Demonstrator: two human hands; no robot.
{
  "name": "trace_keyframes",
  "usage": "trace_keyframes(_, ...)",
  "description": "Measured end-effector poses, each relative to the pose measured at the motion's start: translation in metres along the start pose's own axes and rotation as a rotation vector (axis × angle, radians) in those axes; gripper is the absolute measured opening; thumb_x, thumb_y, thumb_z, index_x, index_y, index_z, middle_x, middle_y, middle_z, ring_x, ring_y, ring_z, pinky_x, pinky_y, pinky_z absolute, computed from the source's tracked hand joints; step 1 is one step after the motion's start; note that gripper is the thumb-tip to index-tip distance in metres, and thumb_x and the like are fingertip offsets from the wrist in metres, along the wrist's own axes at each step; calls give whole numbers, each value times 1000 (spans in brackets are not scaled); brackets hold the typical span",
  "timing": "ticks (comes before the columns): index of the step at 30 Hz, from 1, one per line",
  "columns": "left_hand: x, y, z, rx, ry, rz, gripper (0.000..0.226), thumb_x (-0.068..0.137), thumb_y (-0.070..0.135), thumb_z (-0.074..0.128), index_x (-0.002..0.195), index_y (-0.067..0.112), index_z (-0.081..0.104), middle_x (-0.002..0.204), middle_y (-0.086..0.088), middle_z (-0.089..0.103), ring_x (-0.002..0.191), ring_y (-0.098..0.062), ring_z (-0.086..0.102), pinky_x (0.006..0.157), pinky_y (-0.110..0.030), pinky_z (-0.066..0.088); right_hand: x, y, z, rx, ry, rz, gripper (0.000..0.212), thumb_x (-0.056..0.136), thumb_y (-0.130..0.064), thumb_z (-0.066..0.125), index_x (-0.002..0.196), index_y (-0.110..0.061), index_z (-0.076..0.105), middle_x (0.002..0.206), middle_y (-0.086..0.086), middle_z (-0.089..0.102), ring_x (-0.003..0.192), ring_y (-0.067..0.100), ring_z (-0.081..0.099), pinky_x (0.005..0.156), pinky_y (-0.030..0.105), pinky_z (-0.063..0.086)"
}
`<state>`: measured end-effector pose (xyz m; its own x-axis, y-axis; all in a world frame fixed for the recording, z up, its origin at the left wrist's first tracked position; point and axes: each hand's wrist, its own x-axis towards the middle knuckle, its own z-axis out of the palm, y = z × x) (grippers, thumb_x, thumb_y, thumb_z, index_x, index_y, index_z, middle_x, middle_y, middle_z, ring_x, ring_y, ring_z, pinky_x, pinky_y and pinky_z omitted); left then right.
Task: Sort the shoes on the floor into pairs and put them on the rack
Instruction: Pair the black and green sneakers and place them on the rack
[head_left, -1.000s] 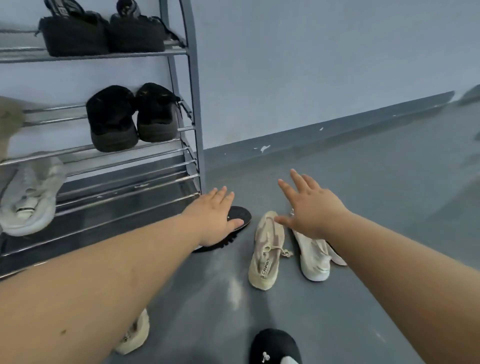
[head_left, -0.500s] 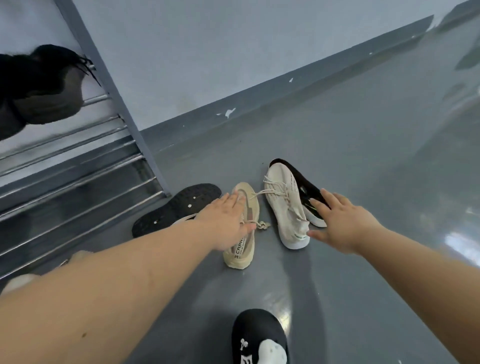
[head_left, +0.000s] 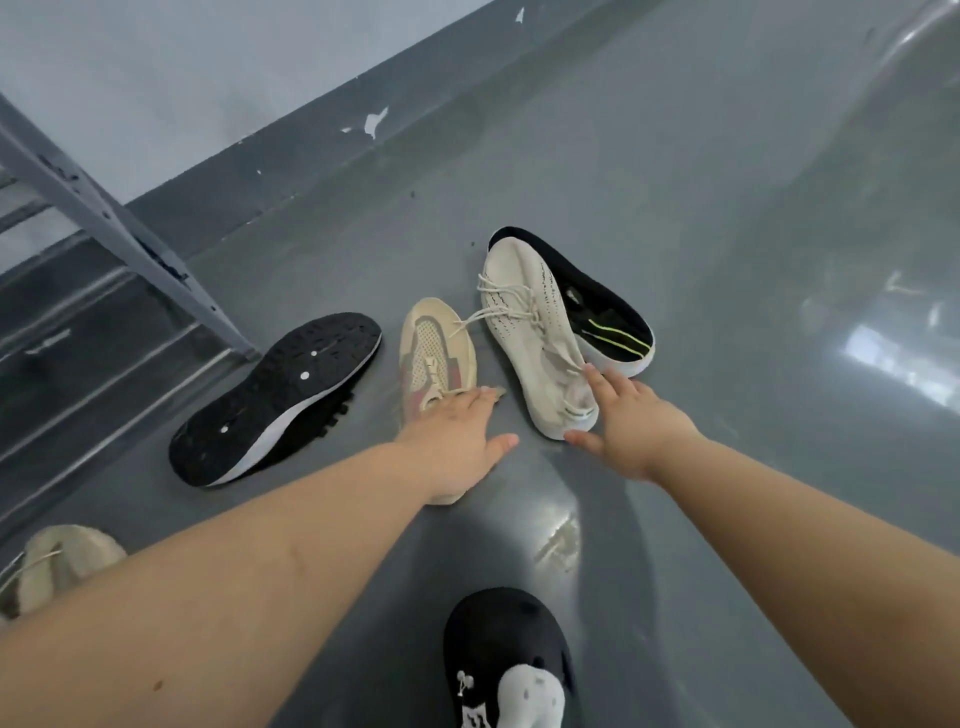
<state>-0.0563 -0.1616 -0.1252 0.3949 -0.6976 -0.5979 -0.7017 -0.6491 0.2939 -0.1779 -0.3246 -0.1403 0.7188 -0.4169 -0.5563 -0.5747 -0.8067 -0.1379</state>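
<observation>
We are reaching both hands out with fingers straight and spread: our left hand (head_left: 457, 441) is lying over the heel end of a beige mesh sneaker (head_left: 434, 348), and our right hand (head_left: 631, 423) is touching the heel of a cream knit sneaker (head_left: 530, 332). Just beyond our right hand a black shoe with a neon stripe (head_left: 602, 312) is lying against the cream one, and left of our left hand a black sneaker (head_left: 280, 397) is resting sole-up beside the rack's leg (head_left: 104, 218).

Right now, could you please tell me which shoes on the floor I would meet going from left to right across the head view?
Beige shoe at the edge → black shoe, sole showing → tan knit sneaker → cream laced sneaker → black shoe with a green stripe.
</observation>
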Motion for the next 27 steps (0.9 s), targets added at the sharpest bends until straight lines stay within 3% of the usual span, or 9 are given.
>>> trace_keyframes(5,29,6,14,-59,-49,-17,67,99,47,28,152,15,4,161,-1,3,148,-20,4,118,-33,5,13,11,10,131,-14,56,85,92,-58,40,152,-21,-6,160,2,9,145,26,17,113,42,29)
trace_keyframes(9,52,10,23,-304,-59,-119,66,99,45,32,152,13,10,160,-5,10,147,-23,11,119,-34,11,25,14,16,267,-27,76,81,90,-62,38,153,-24,3,156,4,24,138,27,33,106,42,36)
trace_keyframes(12,64,17,26,-482,-56,-147,60,100,38,35,150,11,18,157,-8,21,145,-24,21,117,-32,18,33,10,19,493,-27,118,76,91,-60,39,152,-25,11,148,5,41,132,27,43,102,38,38)
trace_keyframes(15,71,25,29,-766,-62,-172,46,99,30,40,143,15,38,144,-2,44,134,-22,39,104,-27,29,39,5,19,725,22,200,75,91,-58,42,151,-21,19,149,3,40,135,24,40,107,35,34)
trace_keyframes(17,72,29,30,-969,-41,-235,46,96,35,45,139,17,44,136,1,51,127,-21,46,103,-29,33,43,2,19,864,24,266,80,86,-60,50,149,-16,27,147,4,42,131,24,44,108,37,37)
trace_keyframes(19,70,30,29,-1146,0,-298,57,88,48,52,136,19,44,134,2,53,124,-22,48,108,-39,36,44,-2,18,1024,5,313,77,80,-60,59,139,-13,44,135,5,55,116,23,55,100,42,47)
trace_keyframes(22,68,22,27,-1271,56,-320,72,73,54,56,134,18,45,132,-1,55,122,-23,50,105,-45,40,39,-9,14,1283,-50,306,45,83,-44,66,116,-14,61,111,4,67,94,19,64,89,40,54)
trace_keyframes(27,49,14,14,-1285,218,-314,50,91,22,58,136,16,39,129,-4,55,114,-24,55,100,-44,46,21,-21,5,1643,-139,256,29,89,-26,61,116,-13,58,88,0,66,74,14,62,73,31,53)
